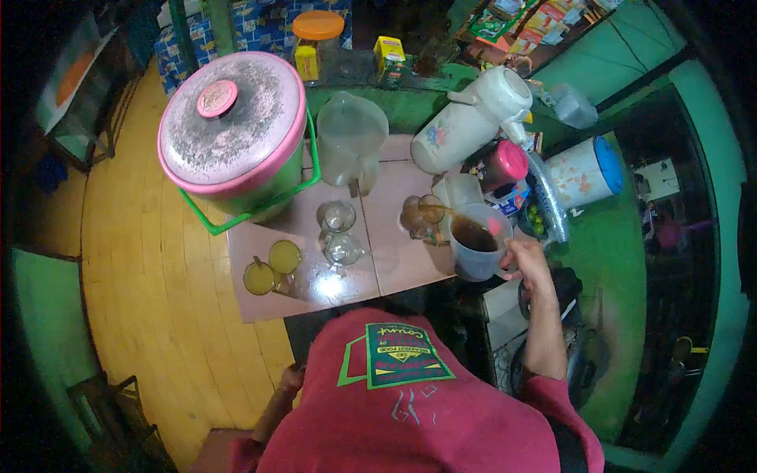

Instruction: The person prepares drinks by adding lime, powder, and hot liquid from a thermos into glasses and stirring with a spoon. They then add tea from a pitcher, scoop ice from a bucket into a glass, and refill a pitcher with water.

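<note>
My right hand [527, 262] is closed round the handle of a clear plastic jug [475, 266] holding dark brown liquid. The jug tilts left, its lip over a glass [431, 210], and a brown stream runs from it. Another glass with brown liquid [412, 219] stands beside that one. Two upturned clear glasses [344, 249] sit mid-table, and two glasses of yellow-green drink [285, 257] stand at the front left. Low at my left side hangs my left hand [292, 377], partly hidden by my shirt; its fingers are too dark to make out.
A large pink-lidded cooler [233, 126] with a green handle fills the table's left. Behind stand a cloudy pitcher [351, 130] and a white flowered thermos [465, 122]. Pink-lidded and blue-lidded containers [579, 175], with small green fruit, are at the right.
</note>
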Action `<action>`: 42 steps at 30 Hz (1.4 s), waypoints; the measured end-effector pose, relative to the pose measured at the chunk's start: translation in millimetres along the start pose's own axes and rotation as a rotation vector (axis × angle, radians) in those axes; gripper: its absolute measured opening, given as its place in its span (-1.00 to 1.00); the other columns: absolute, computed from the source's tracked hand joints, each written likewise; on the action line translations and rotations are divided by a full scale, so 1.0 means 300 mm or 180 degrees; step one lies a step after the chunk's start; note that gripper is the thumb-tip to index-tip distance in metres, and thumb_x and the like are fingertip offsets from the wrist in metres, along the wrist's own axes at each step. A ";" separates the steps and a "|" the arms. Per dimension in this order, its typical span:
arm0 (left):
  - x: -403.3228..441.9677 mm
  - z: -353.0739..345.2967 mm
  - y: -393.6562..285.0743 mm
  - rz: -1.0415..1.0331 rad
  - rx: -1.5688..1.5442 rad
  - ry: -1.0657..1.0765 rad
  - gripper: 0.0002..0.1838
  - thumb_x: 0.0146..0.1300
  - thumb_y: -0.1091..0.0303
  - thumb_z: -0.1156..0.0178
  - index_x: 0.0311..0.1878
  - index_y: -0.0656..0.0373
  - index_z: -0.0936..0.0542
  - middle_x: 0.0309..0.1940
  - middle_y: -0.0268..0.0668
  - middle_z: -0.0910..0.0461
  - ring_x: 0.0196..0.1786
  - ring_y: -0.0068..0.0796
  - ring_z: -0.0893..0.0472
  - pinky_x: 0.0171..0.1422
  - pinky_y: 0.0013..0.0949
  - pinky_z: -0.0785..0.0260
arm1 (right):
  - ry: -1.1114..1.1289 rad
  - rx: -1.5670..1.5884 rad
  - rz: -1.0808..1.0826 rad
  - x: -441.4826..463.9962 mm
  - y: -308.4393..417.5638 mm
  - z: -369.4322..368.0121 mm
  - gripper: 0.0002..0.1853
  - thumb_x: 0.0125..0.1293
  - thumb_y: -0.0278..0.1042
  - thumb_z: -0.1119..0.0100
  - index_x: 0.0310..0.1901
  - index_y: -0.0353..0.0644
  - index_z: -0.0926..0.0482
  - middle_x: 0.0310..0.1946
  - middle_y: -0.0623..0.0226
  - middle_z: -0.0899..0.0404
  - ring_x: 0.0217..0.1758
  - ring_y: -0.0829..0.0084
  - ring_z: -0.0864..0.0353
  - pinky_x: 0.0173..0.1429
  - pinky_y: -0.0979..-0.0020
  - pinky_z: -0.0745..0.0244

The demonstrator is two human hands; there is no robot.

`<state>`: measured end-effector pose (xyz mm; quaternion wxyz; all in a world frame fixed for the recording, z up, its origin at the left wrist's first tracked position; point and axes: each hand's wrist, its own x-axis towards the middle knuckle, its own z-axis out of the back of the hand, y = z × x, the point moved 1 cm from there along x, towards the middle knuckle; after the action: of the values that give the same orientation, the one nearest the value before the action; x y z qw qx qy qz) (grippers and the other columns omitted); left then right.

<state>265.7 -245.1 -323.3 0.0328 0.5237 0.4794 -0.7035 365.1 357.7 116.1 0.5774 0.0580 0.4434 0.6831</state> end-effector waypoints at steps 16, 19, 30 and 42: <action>0.117 -0.243 -0.367 -0.0023 0.0605 -0.0050 -0.76 0.37 0.29 -0.11 -0.13 0.31 -0.59 -0.20 -0.12 -0.67 -0.14 -0.25 -0.62 -0.03 -0.20 -0.46 | 0.1252 0.1950 0.0754 0.417 0.271 -0.221 -0.60 0.31 -0.01 -0.25 -0.15 -0.26 -0.60 -0.37 0.34 -0.55 -0.22 0.40 -0.59 -0.19 0.16 -0.67; 0.143 -0.342 -0.471 -0.0055 0.0579 -0.0149 -0.76 0.37 0.29 -0.11 -0.13 0.31 -0.59 -0.20 -0.12 -0.66 -0.14 -0.25 -0.62 -0.04 -0.20 -0.45 | 0.1199 0.1722 0.0435 0.632 0.229 -0.452 -0.59 0.32 0.04 -0.23 -0.24 -0.23 -0.58 -0.38 0.37 -0.52 -0.24 0.43 -0.56 -0.22 0.20 -0.65; 0.143 -0.624 -0.614 0.0288 0.0438 -0.0580 -0.75 0.37 0.27 -0.12 -0.13 0.30 -0.59 -0.22 -0.15 -0.66 -0.17 -0.27 -0.61 -0.06 -0.22 -0.45 | 0.1348 -0.0481 0.2348 0.869 0.104 -0.468 -0.56 0.33 -0.07 -0.20 -0.22 -0.43 -0.61 -0.31 0.05 -0.69 -0.22 0.32 -0.70 -0.12 0.24 -0.57; 0.090 -0.769 -0.605 0.0213 0.0267 -0.0848 -0.74 0.37 0.25 -0.13 -0.12 0.29 -0.58 -0.25 -0.18 -0.65 -0.20 -0.30 -0.59 -0.09 -0.24 -0.44 | -0.0235 -0.2321 0.3489 1.500 0.350 0.140 -0.83 0.04 -0.46 -0.15 -0.37 -0.20 -0.73 -0.38 0.09 -0.71 -0.26 0.15 -0.74 -0.18 0.13 -0.63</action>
<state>316.6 28.4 -226.0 0.0977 0.4423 0.4232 -0.7847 165.6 764.8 17.1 0.1435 0.0994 0.0697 0.9822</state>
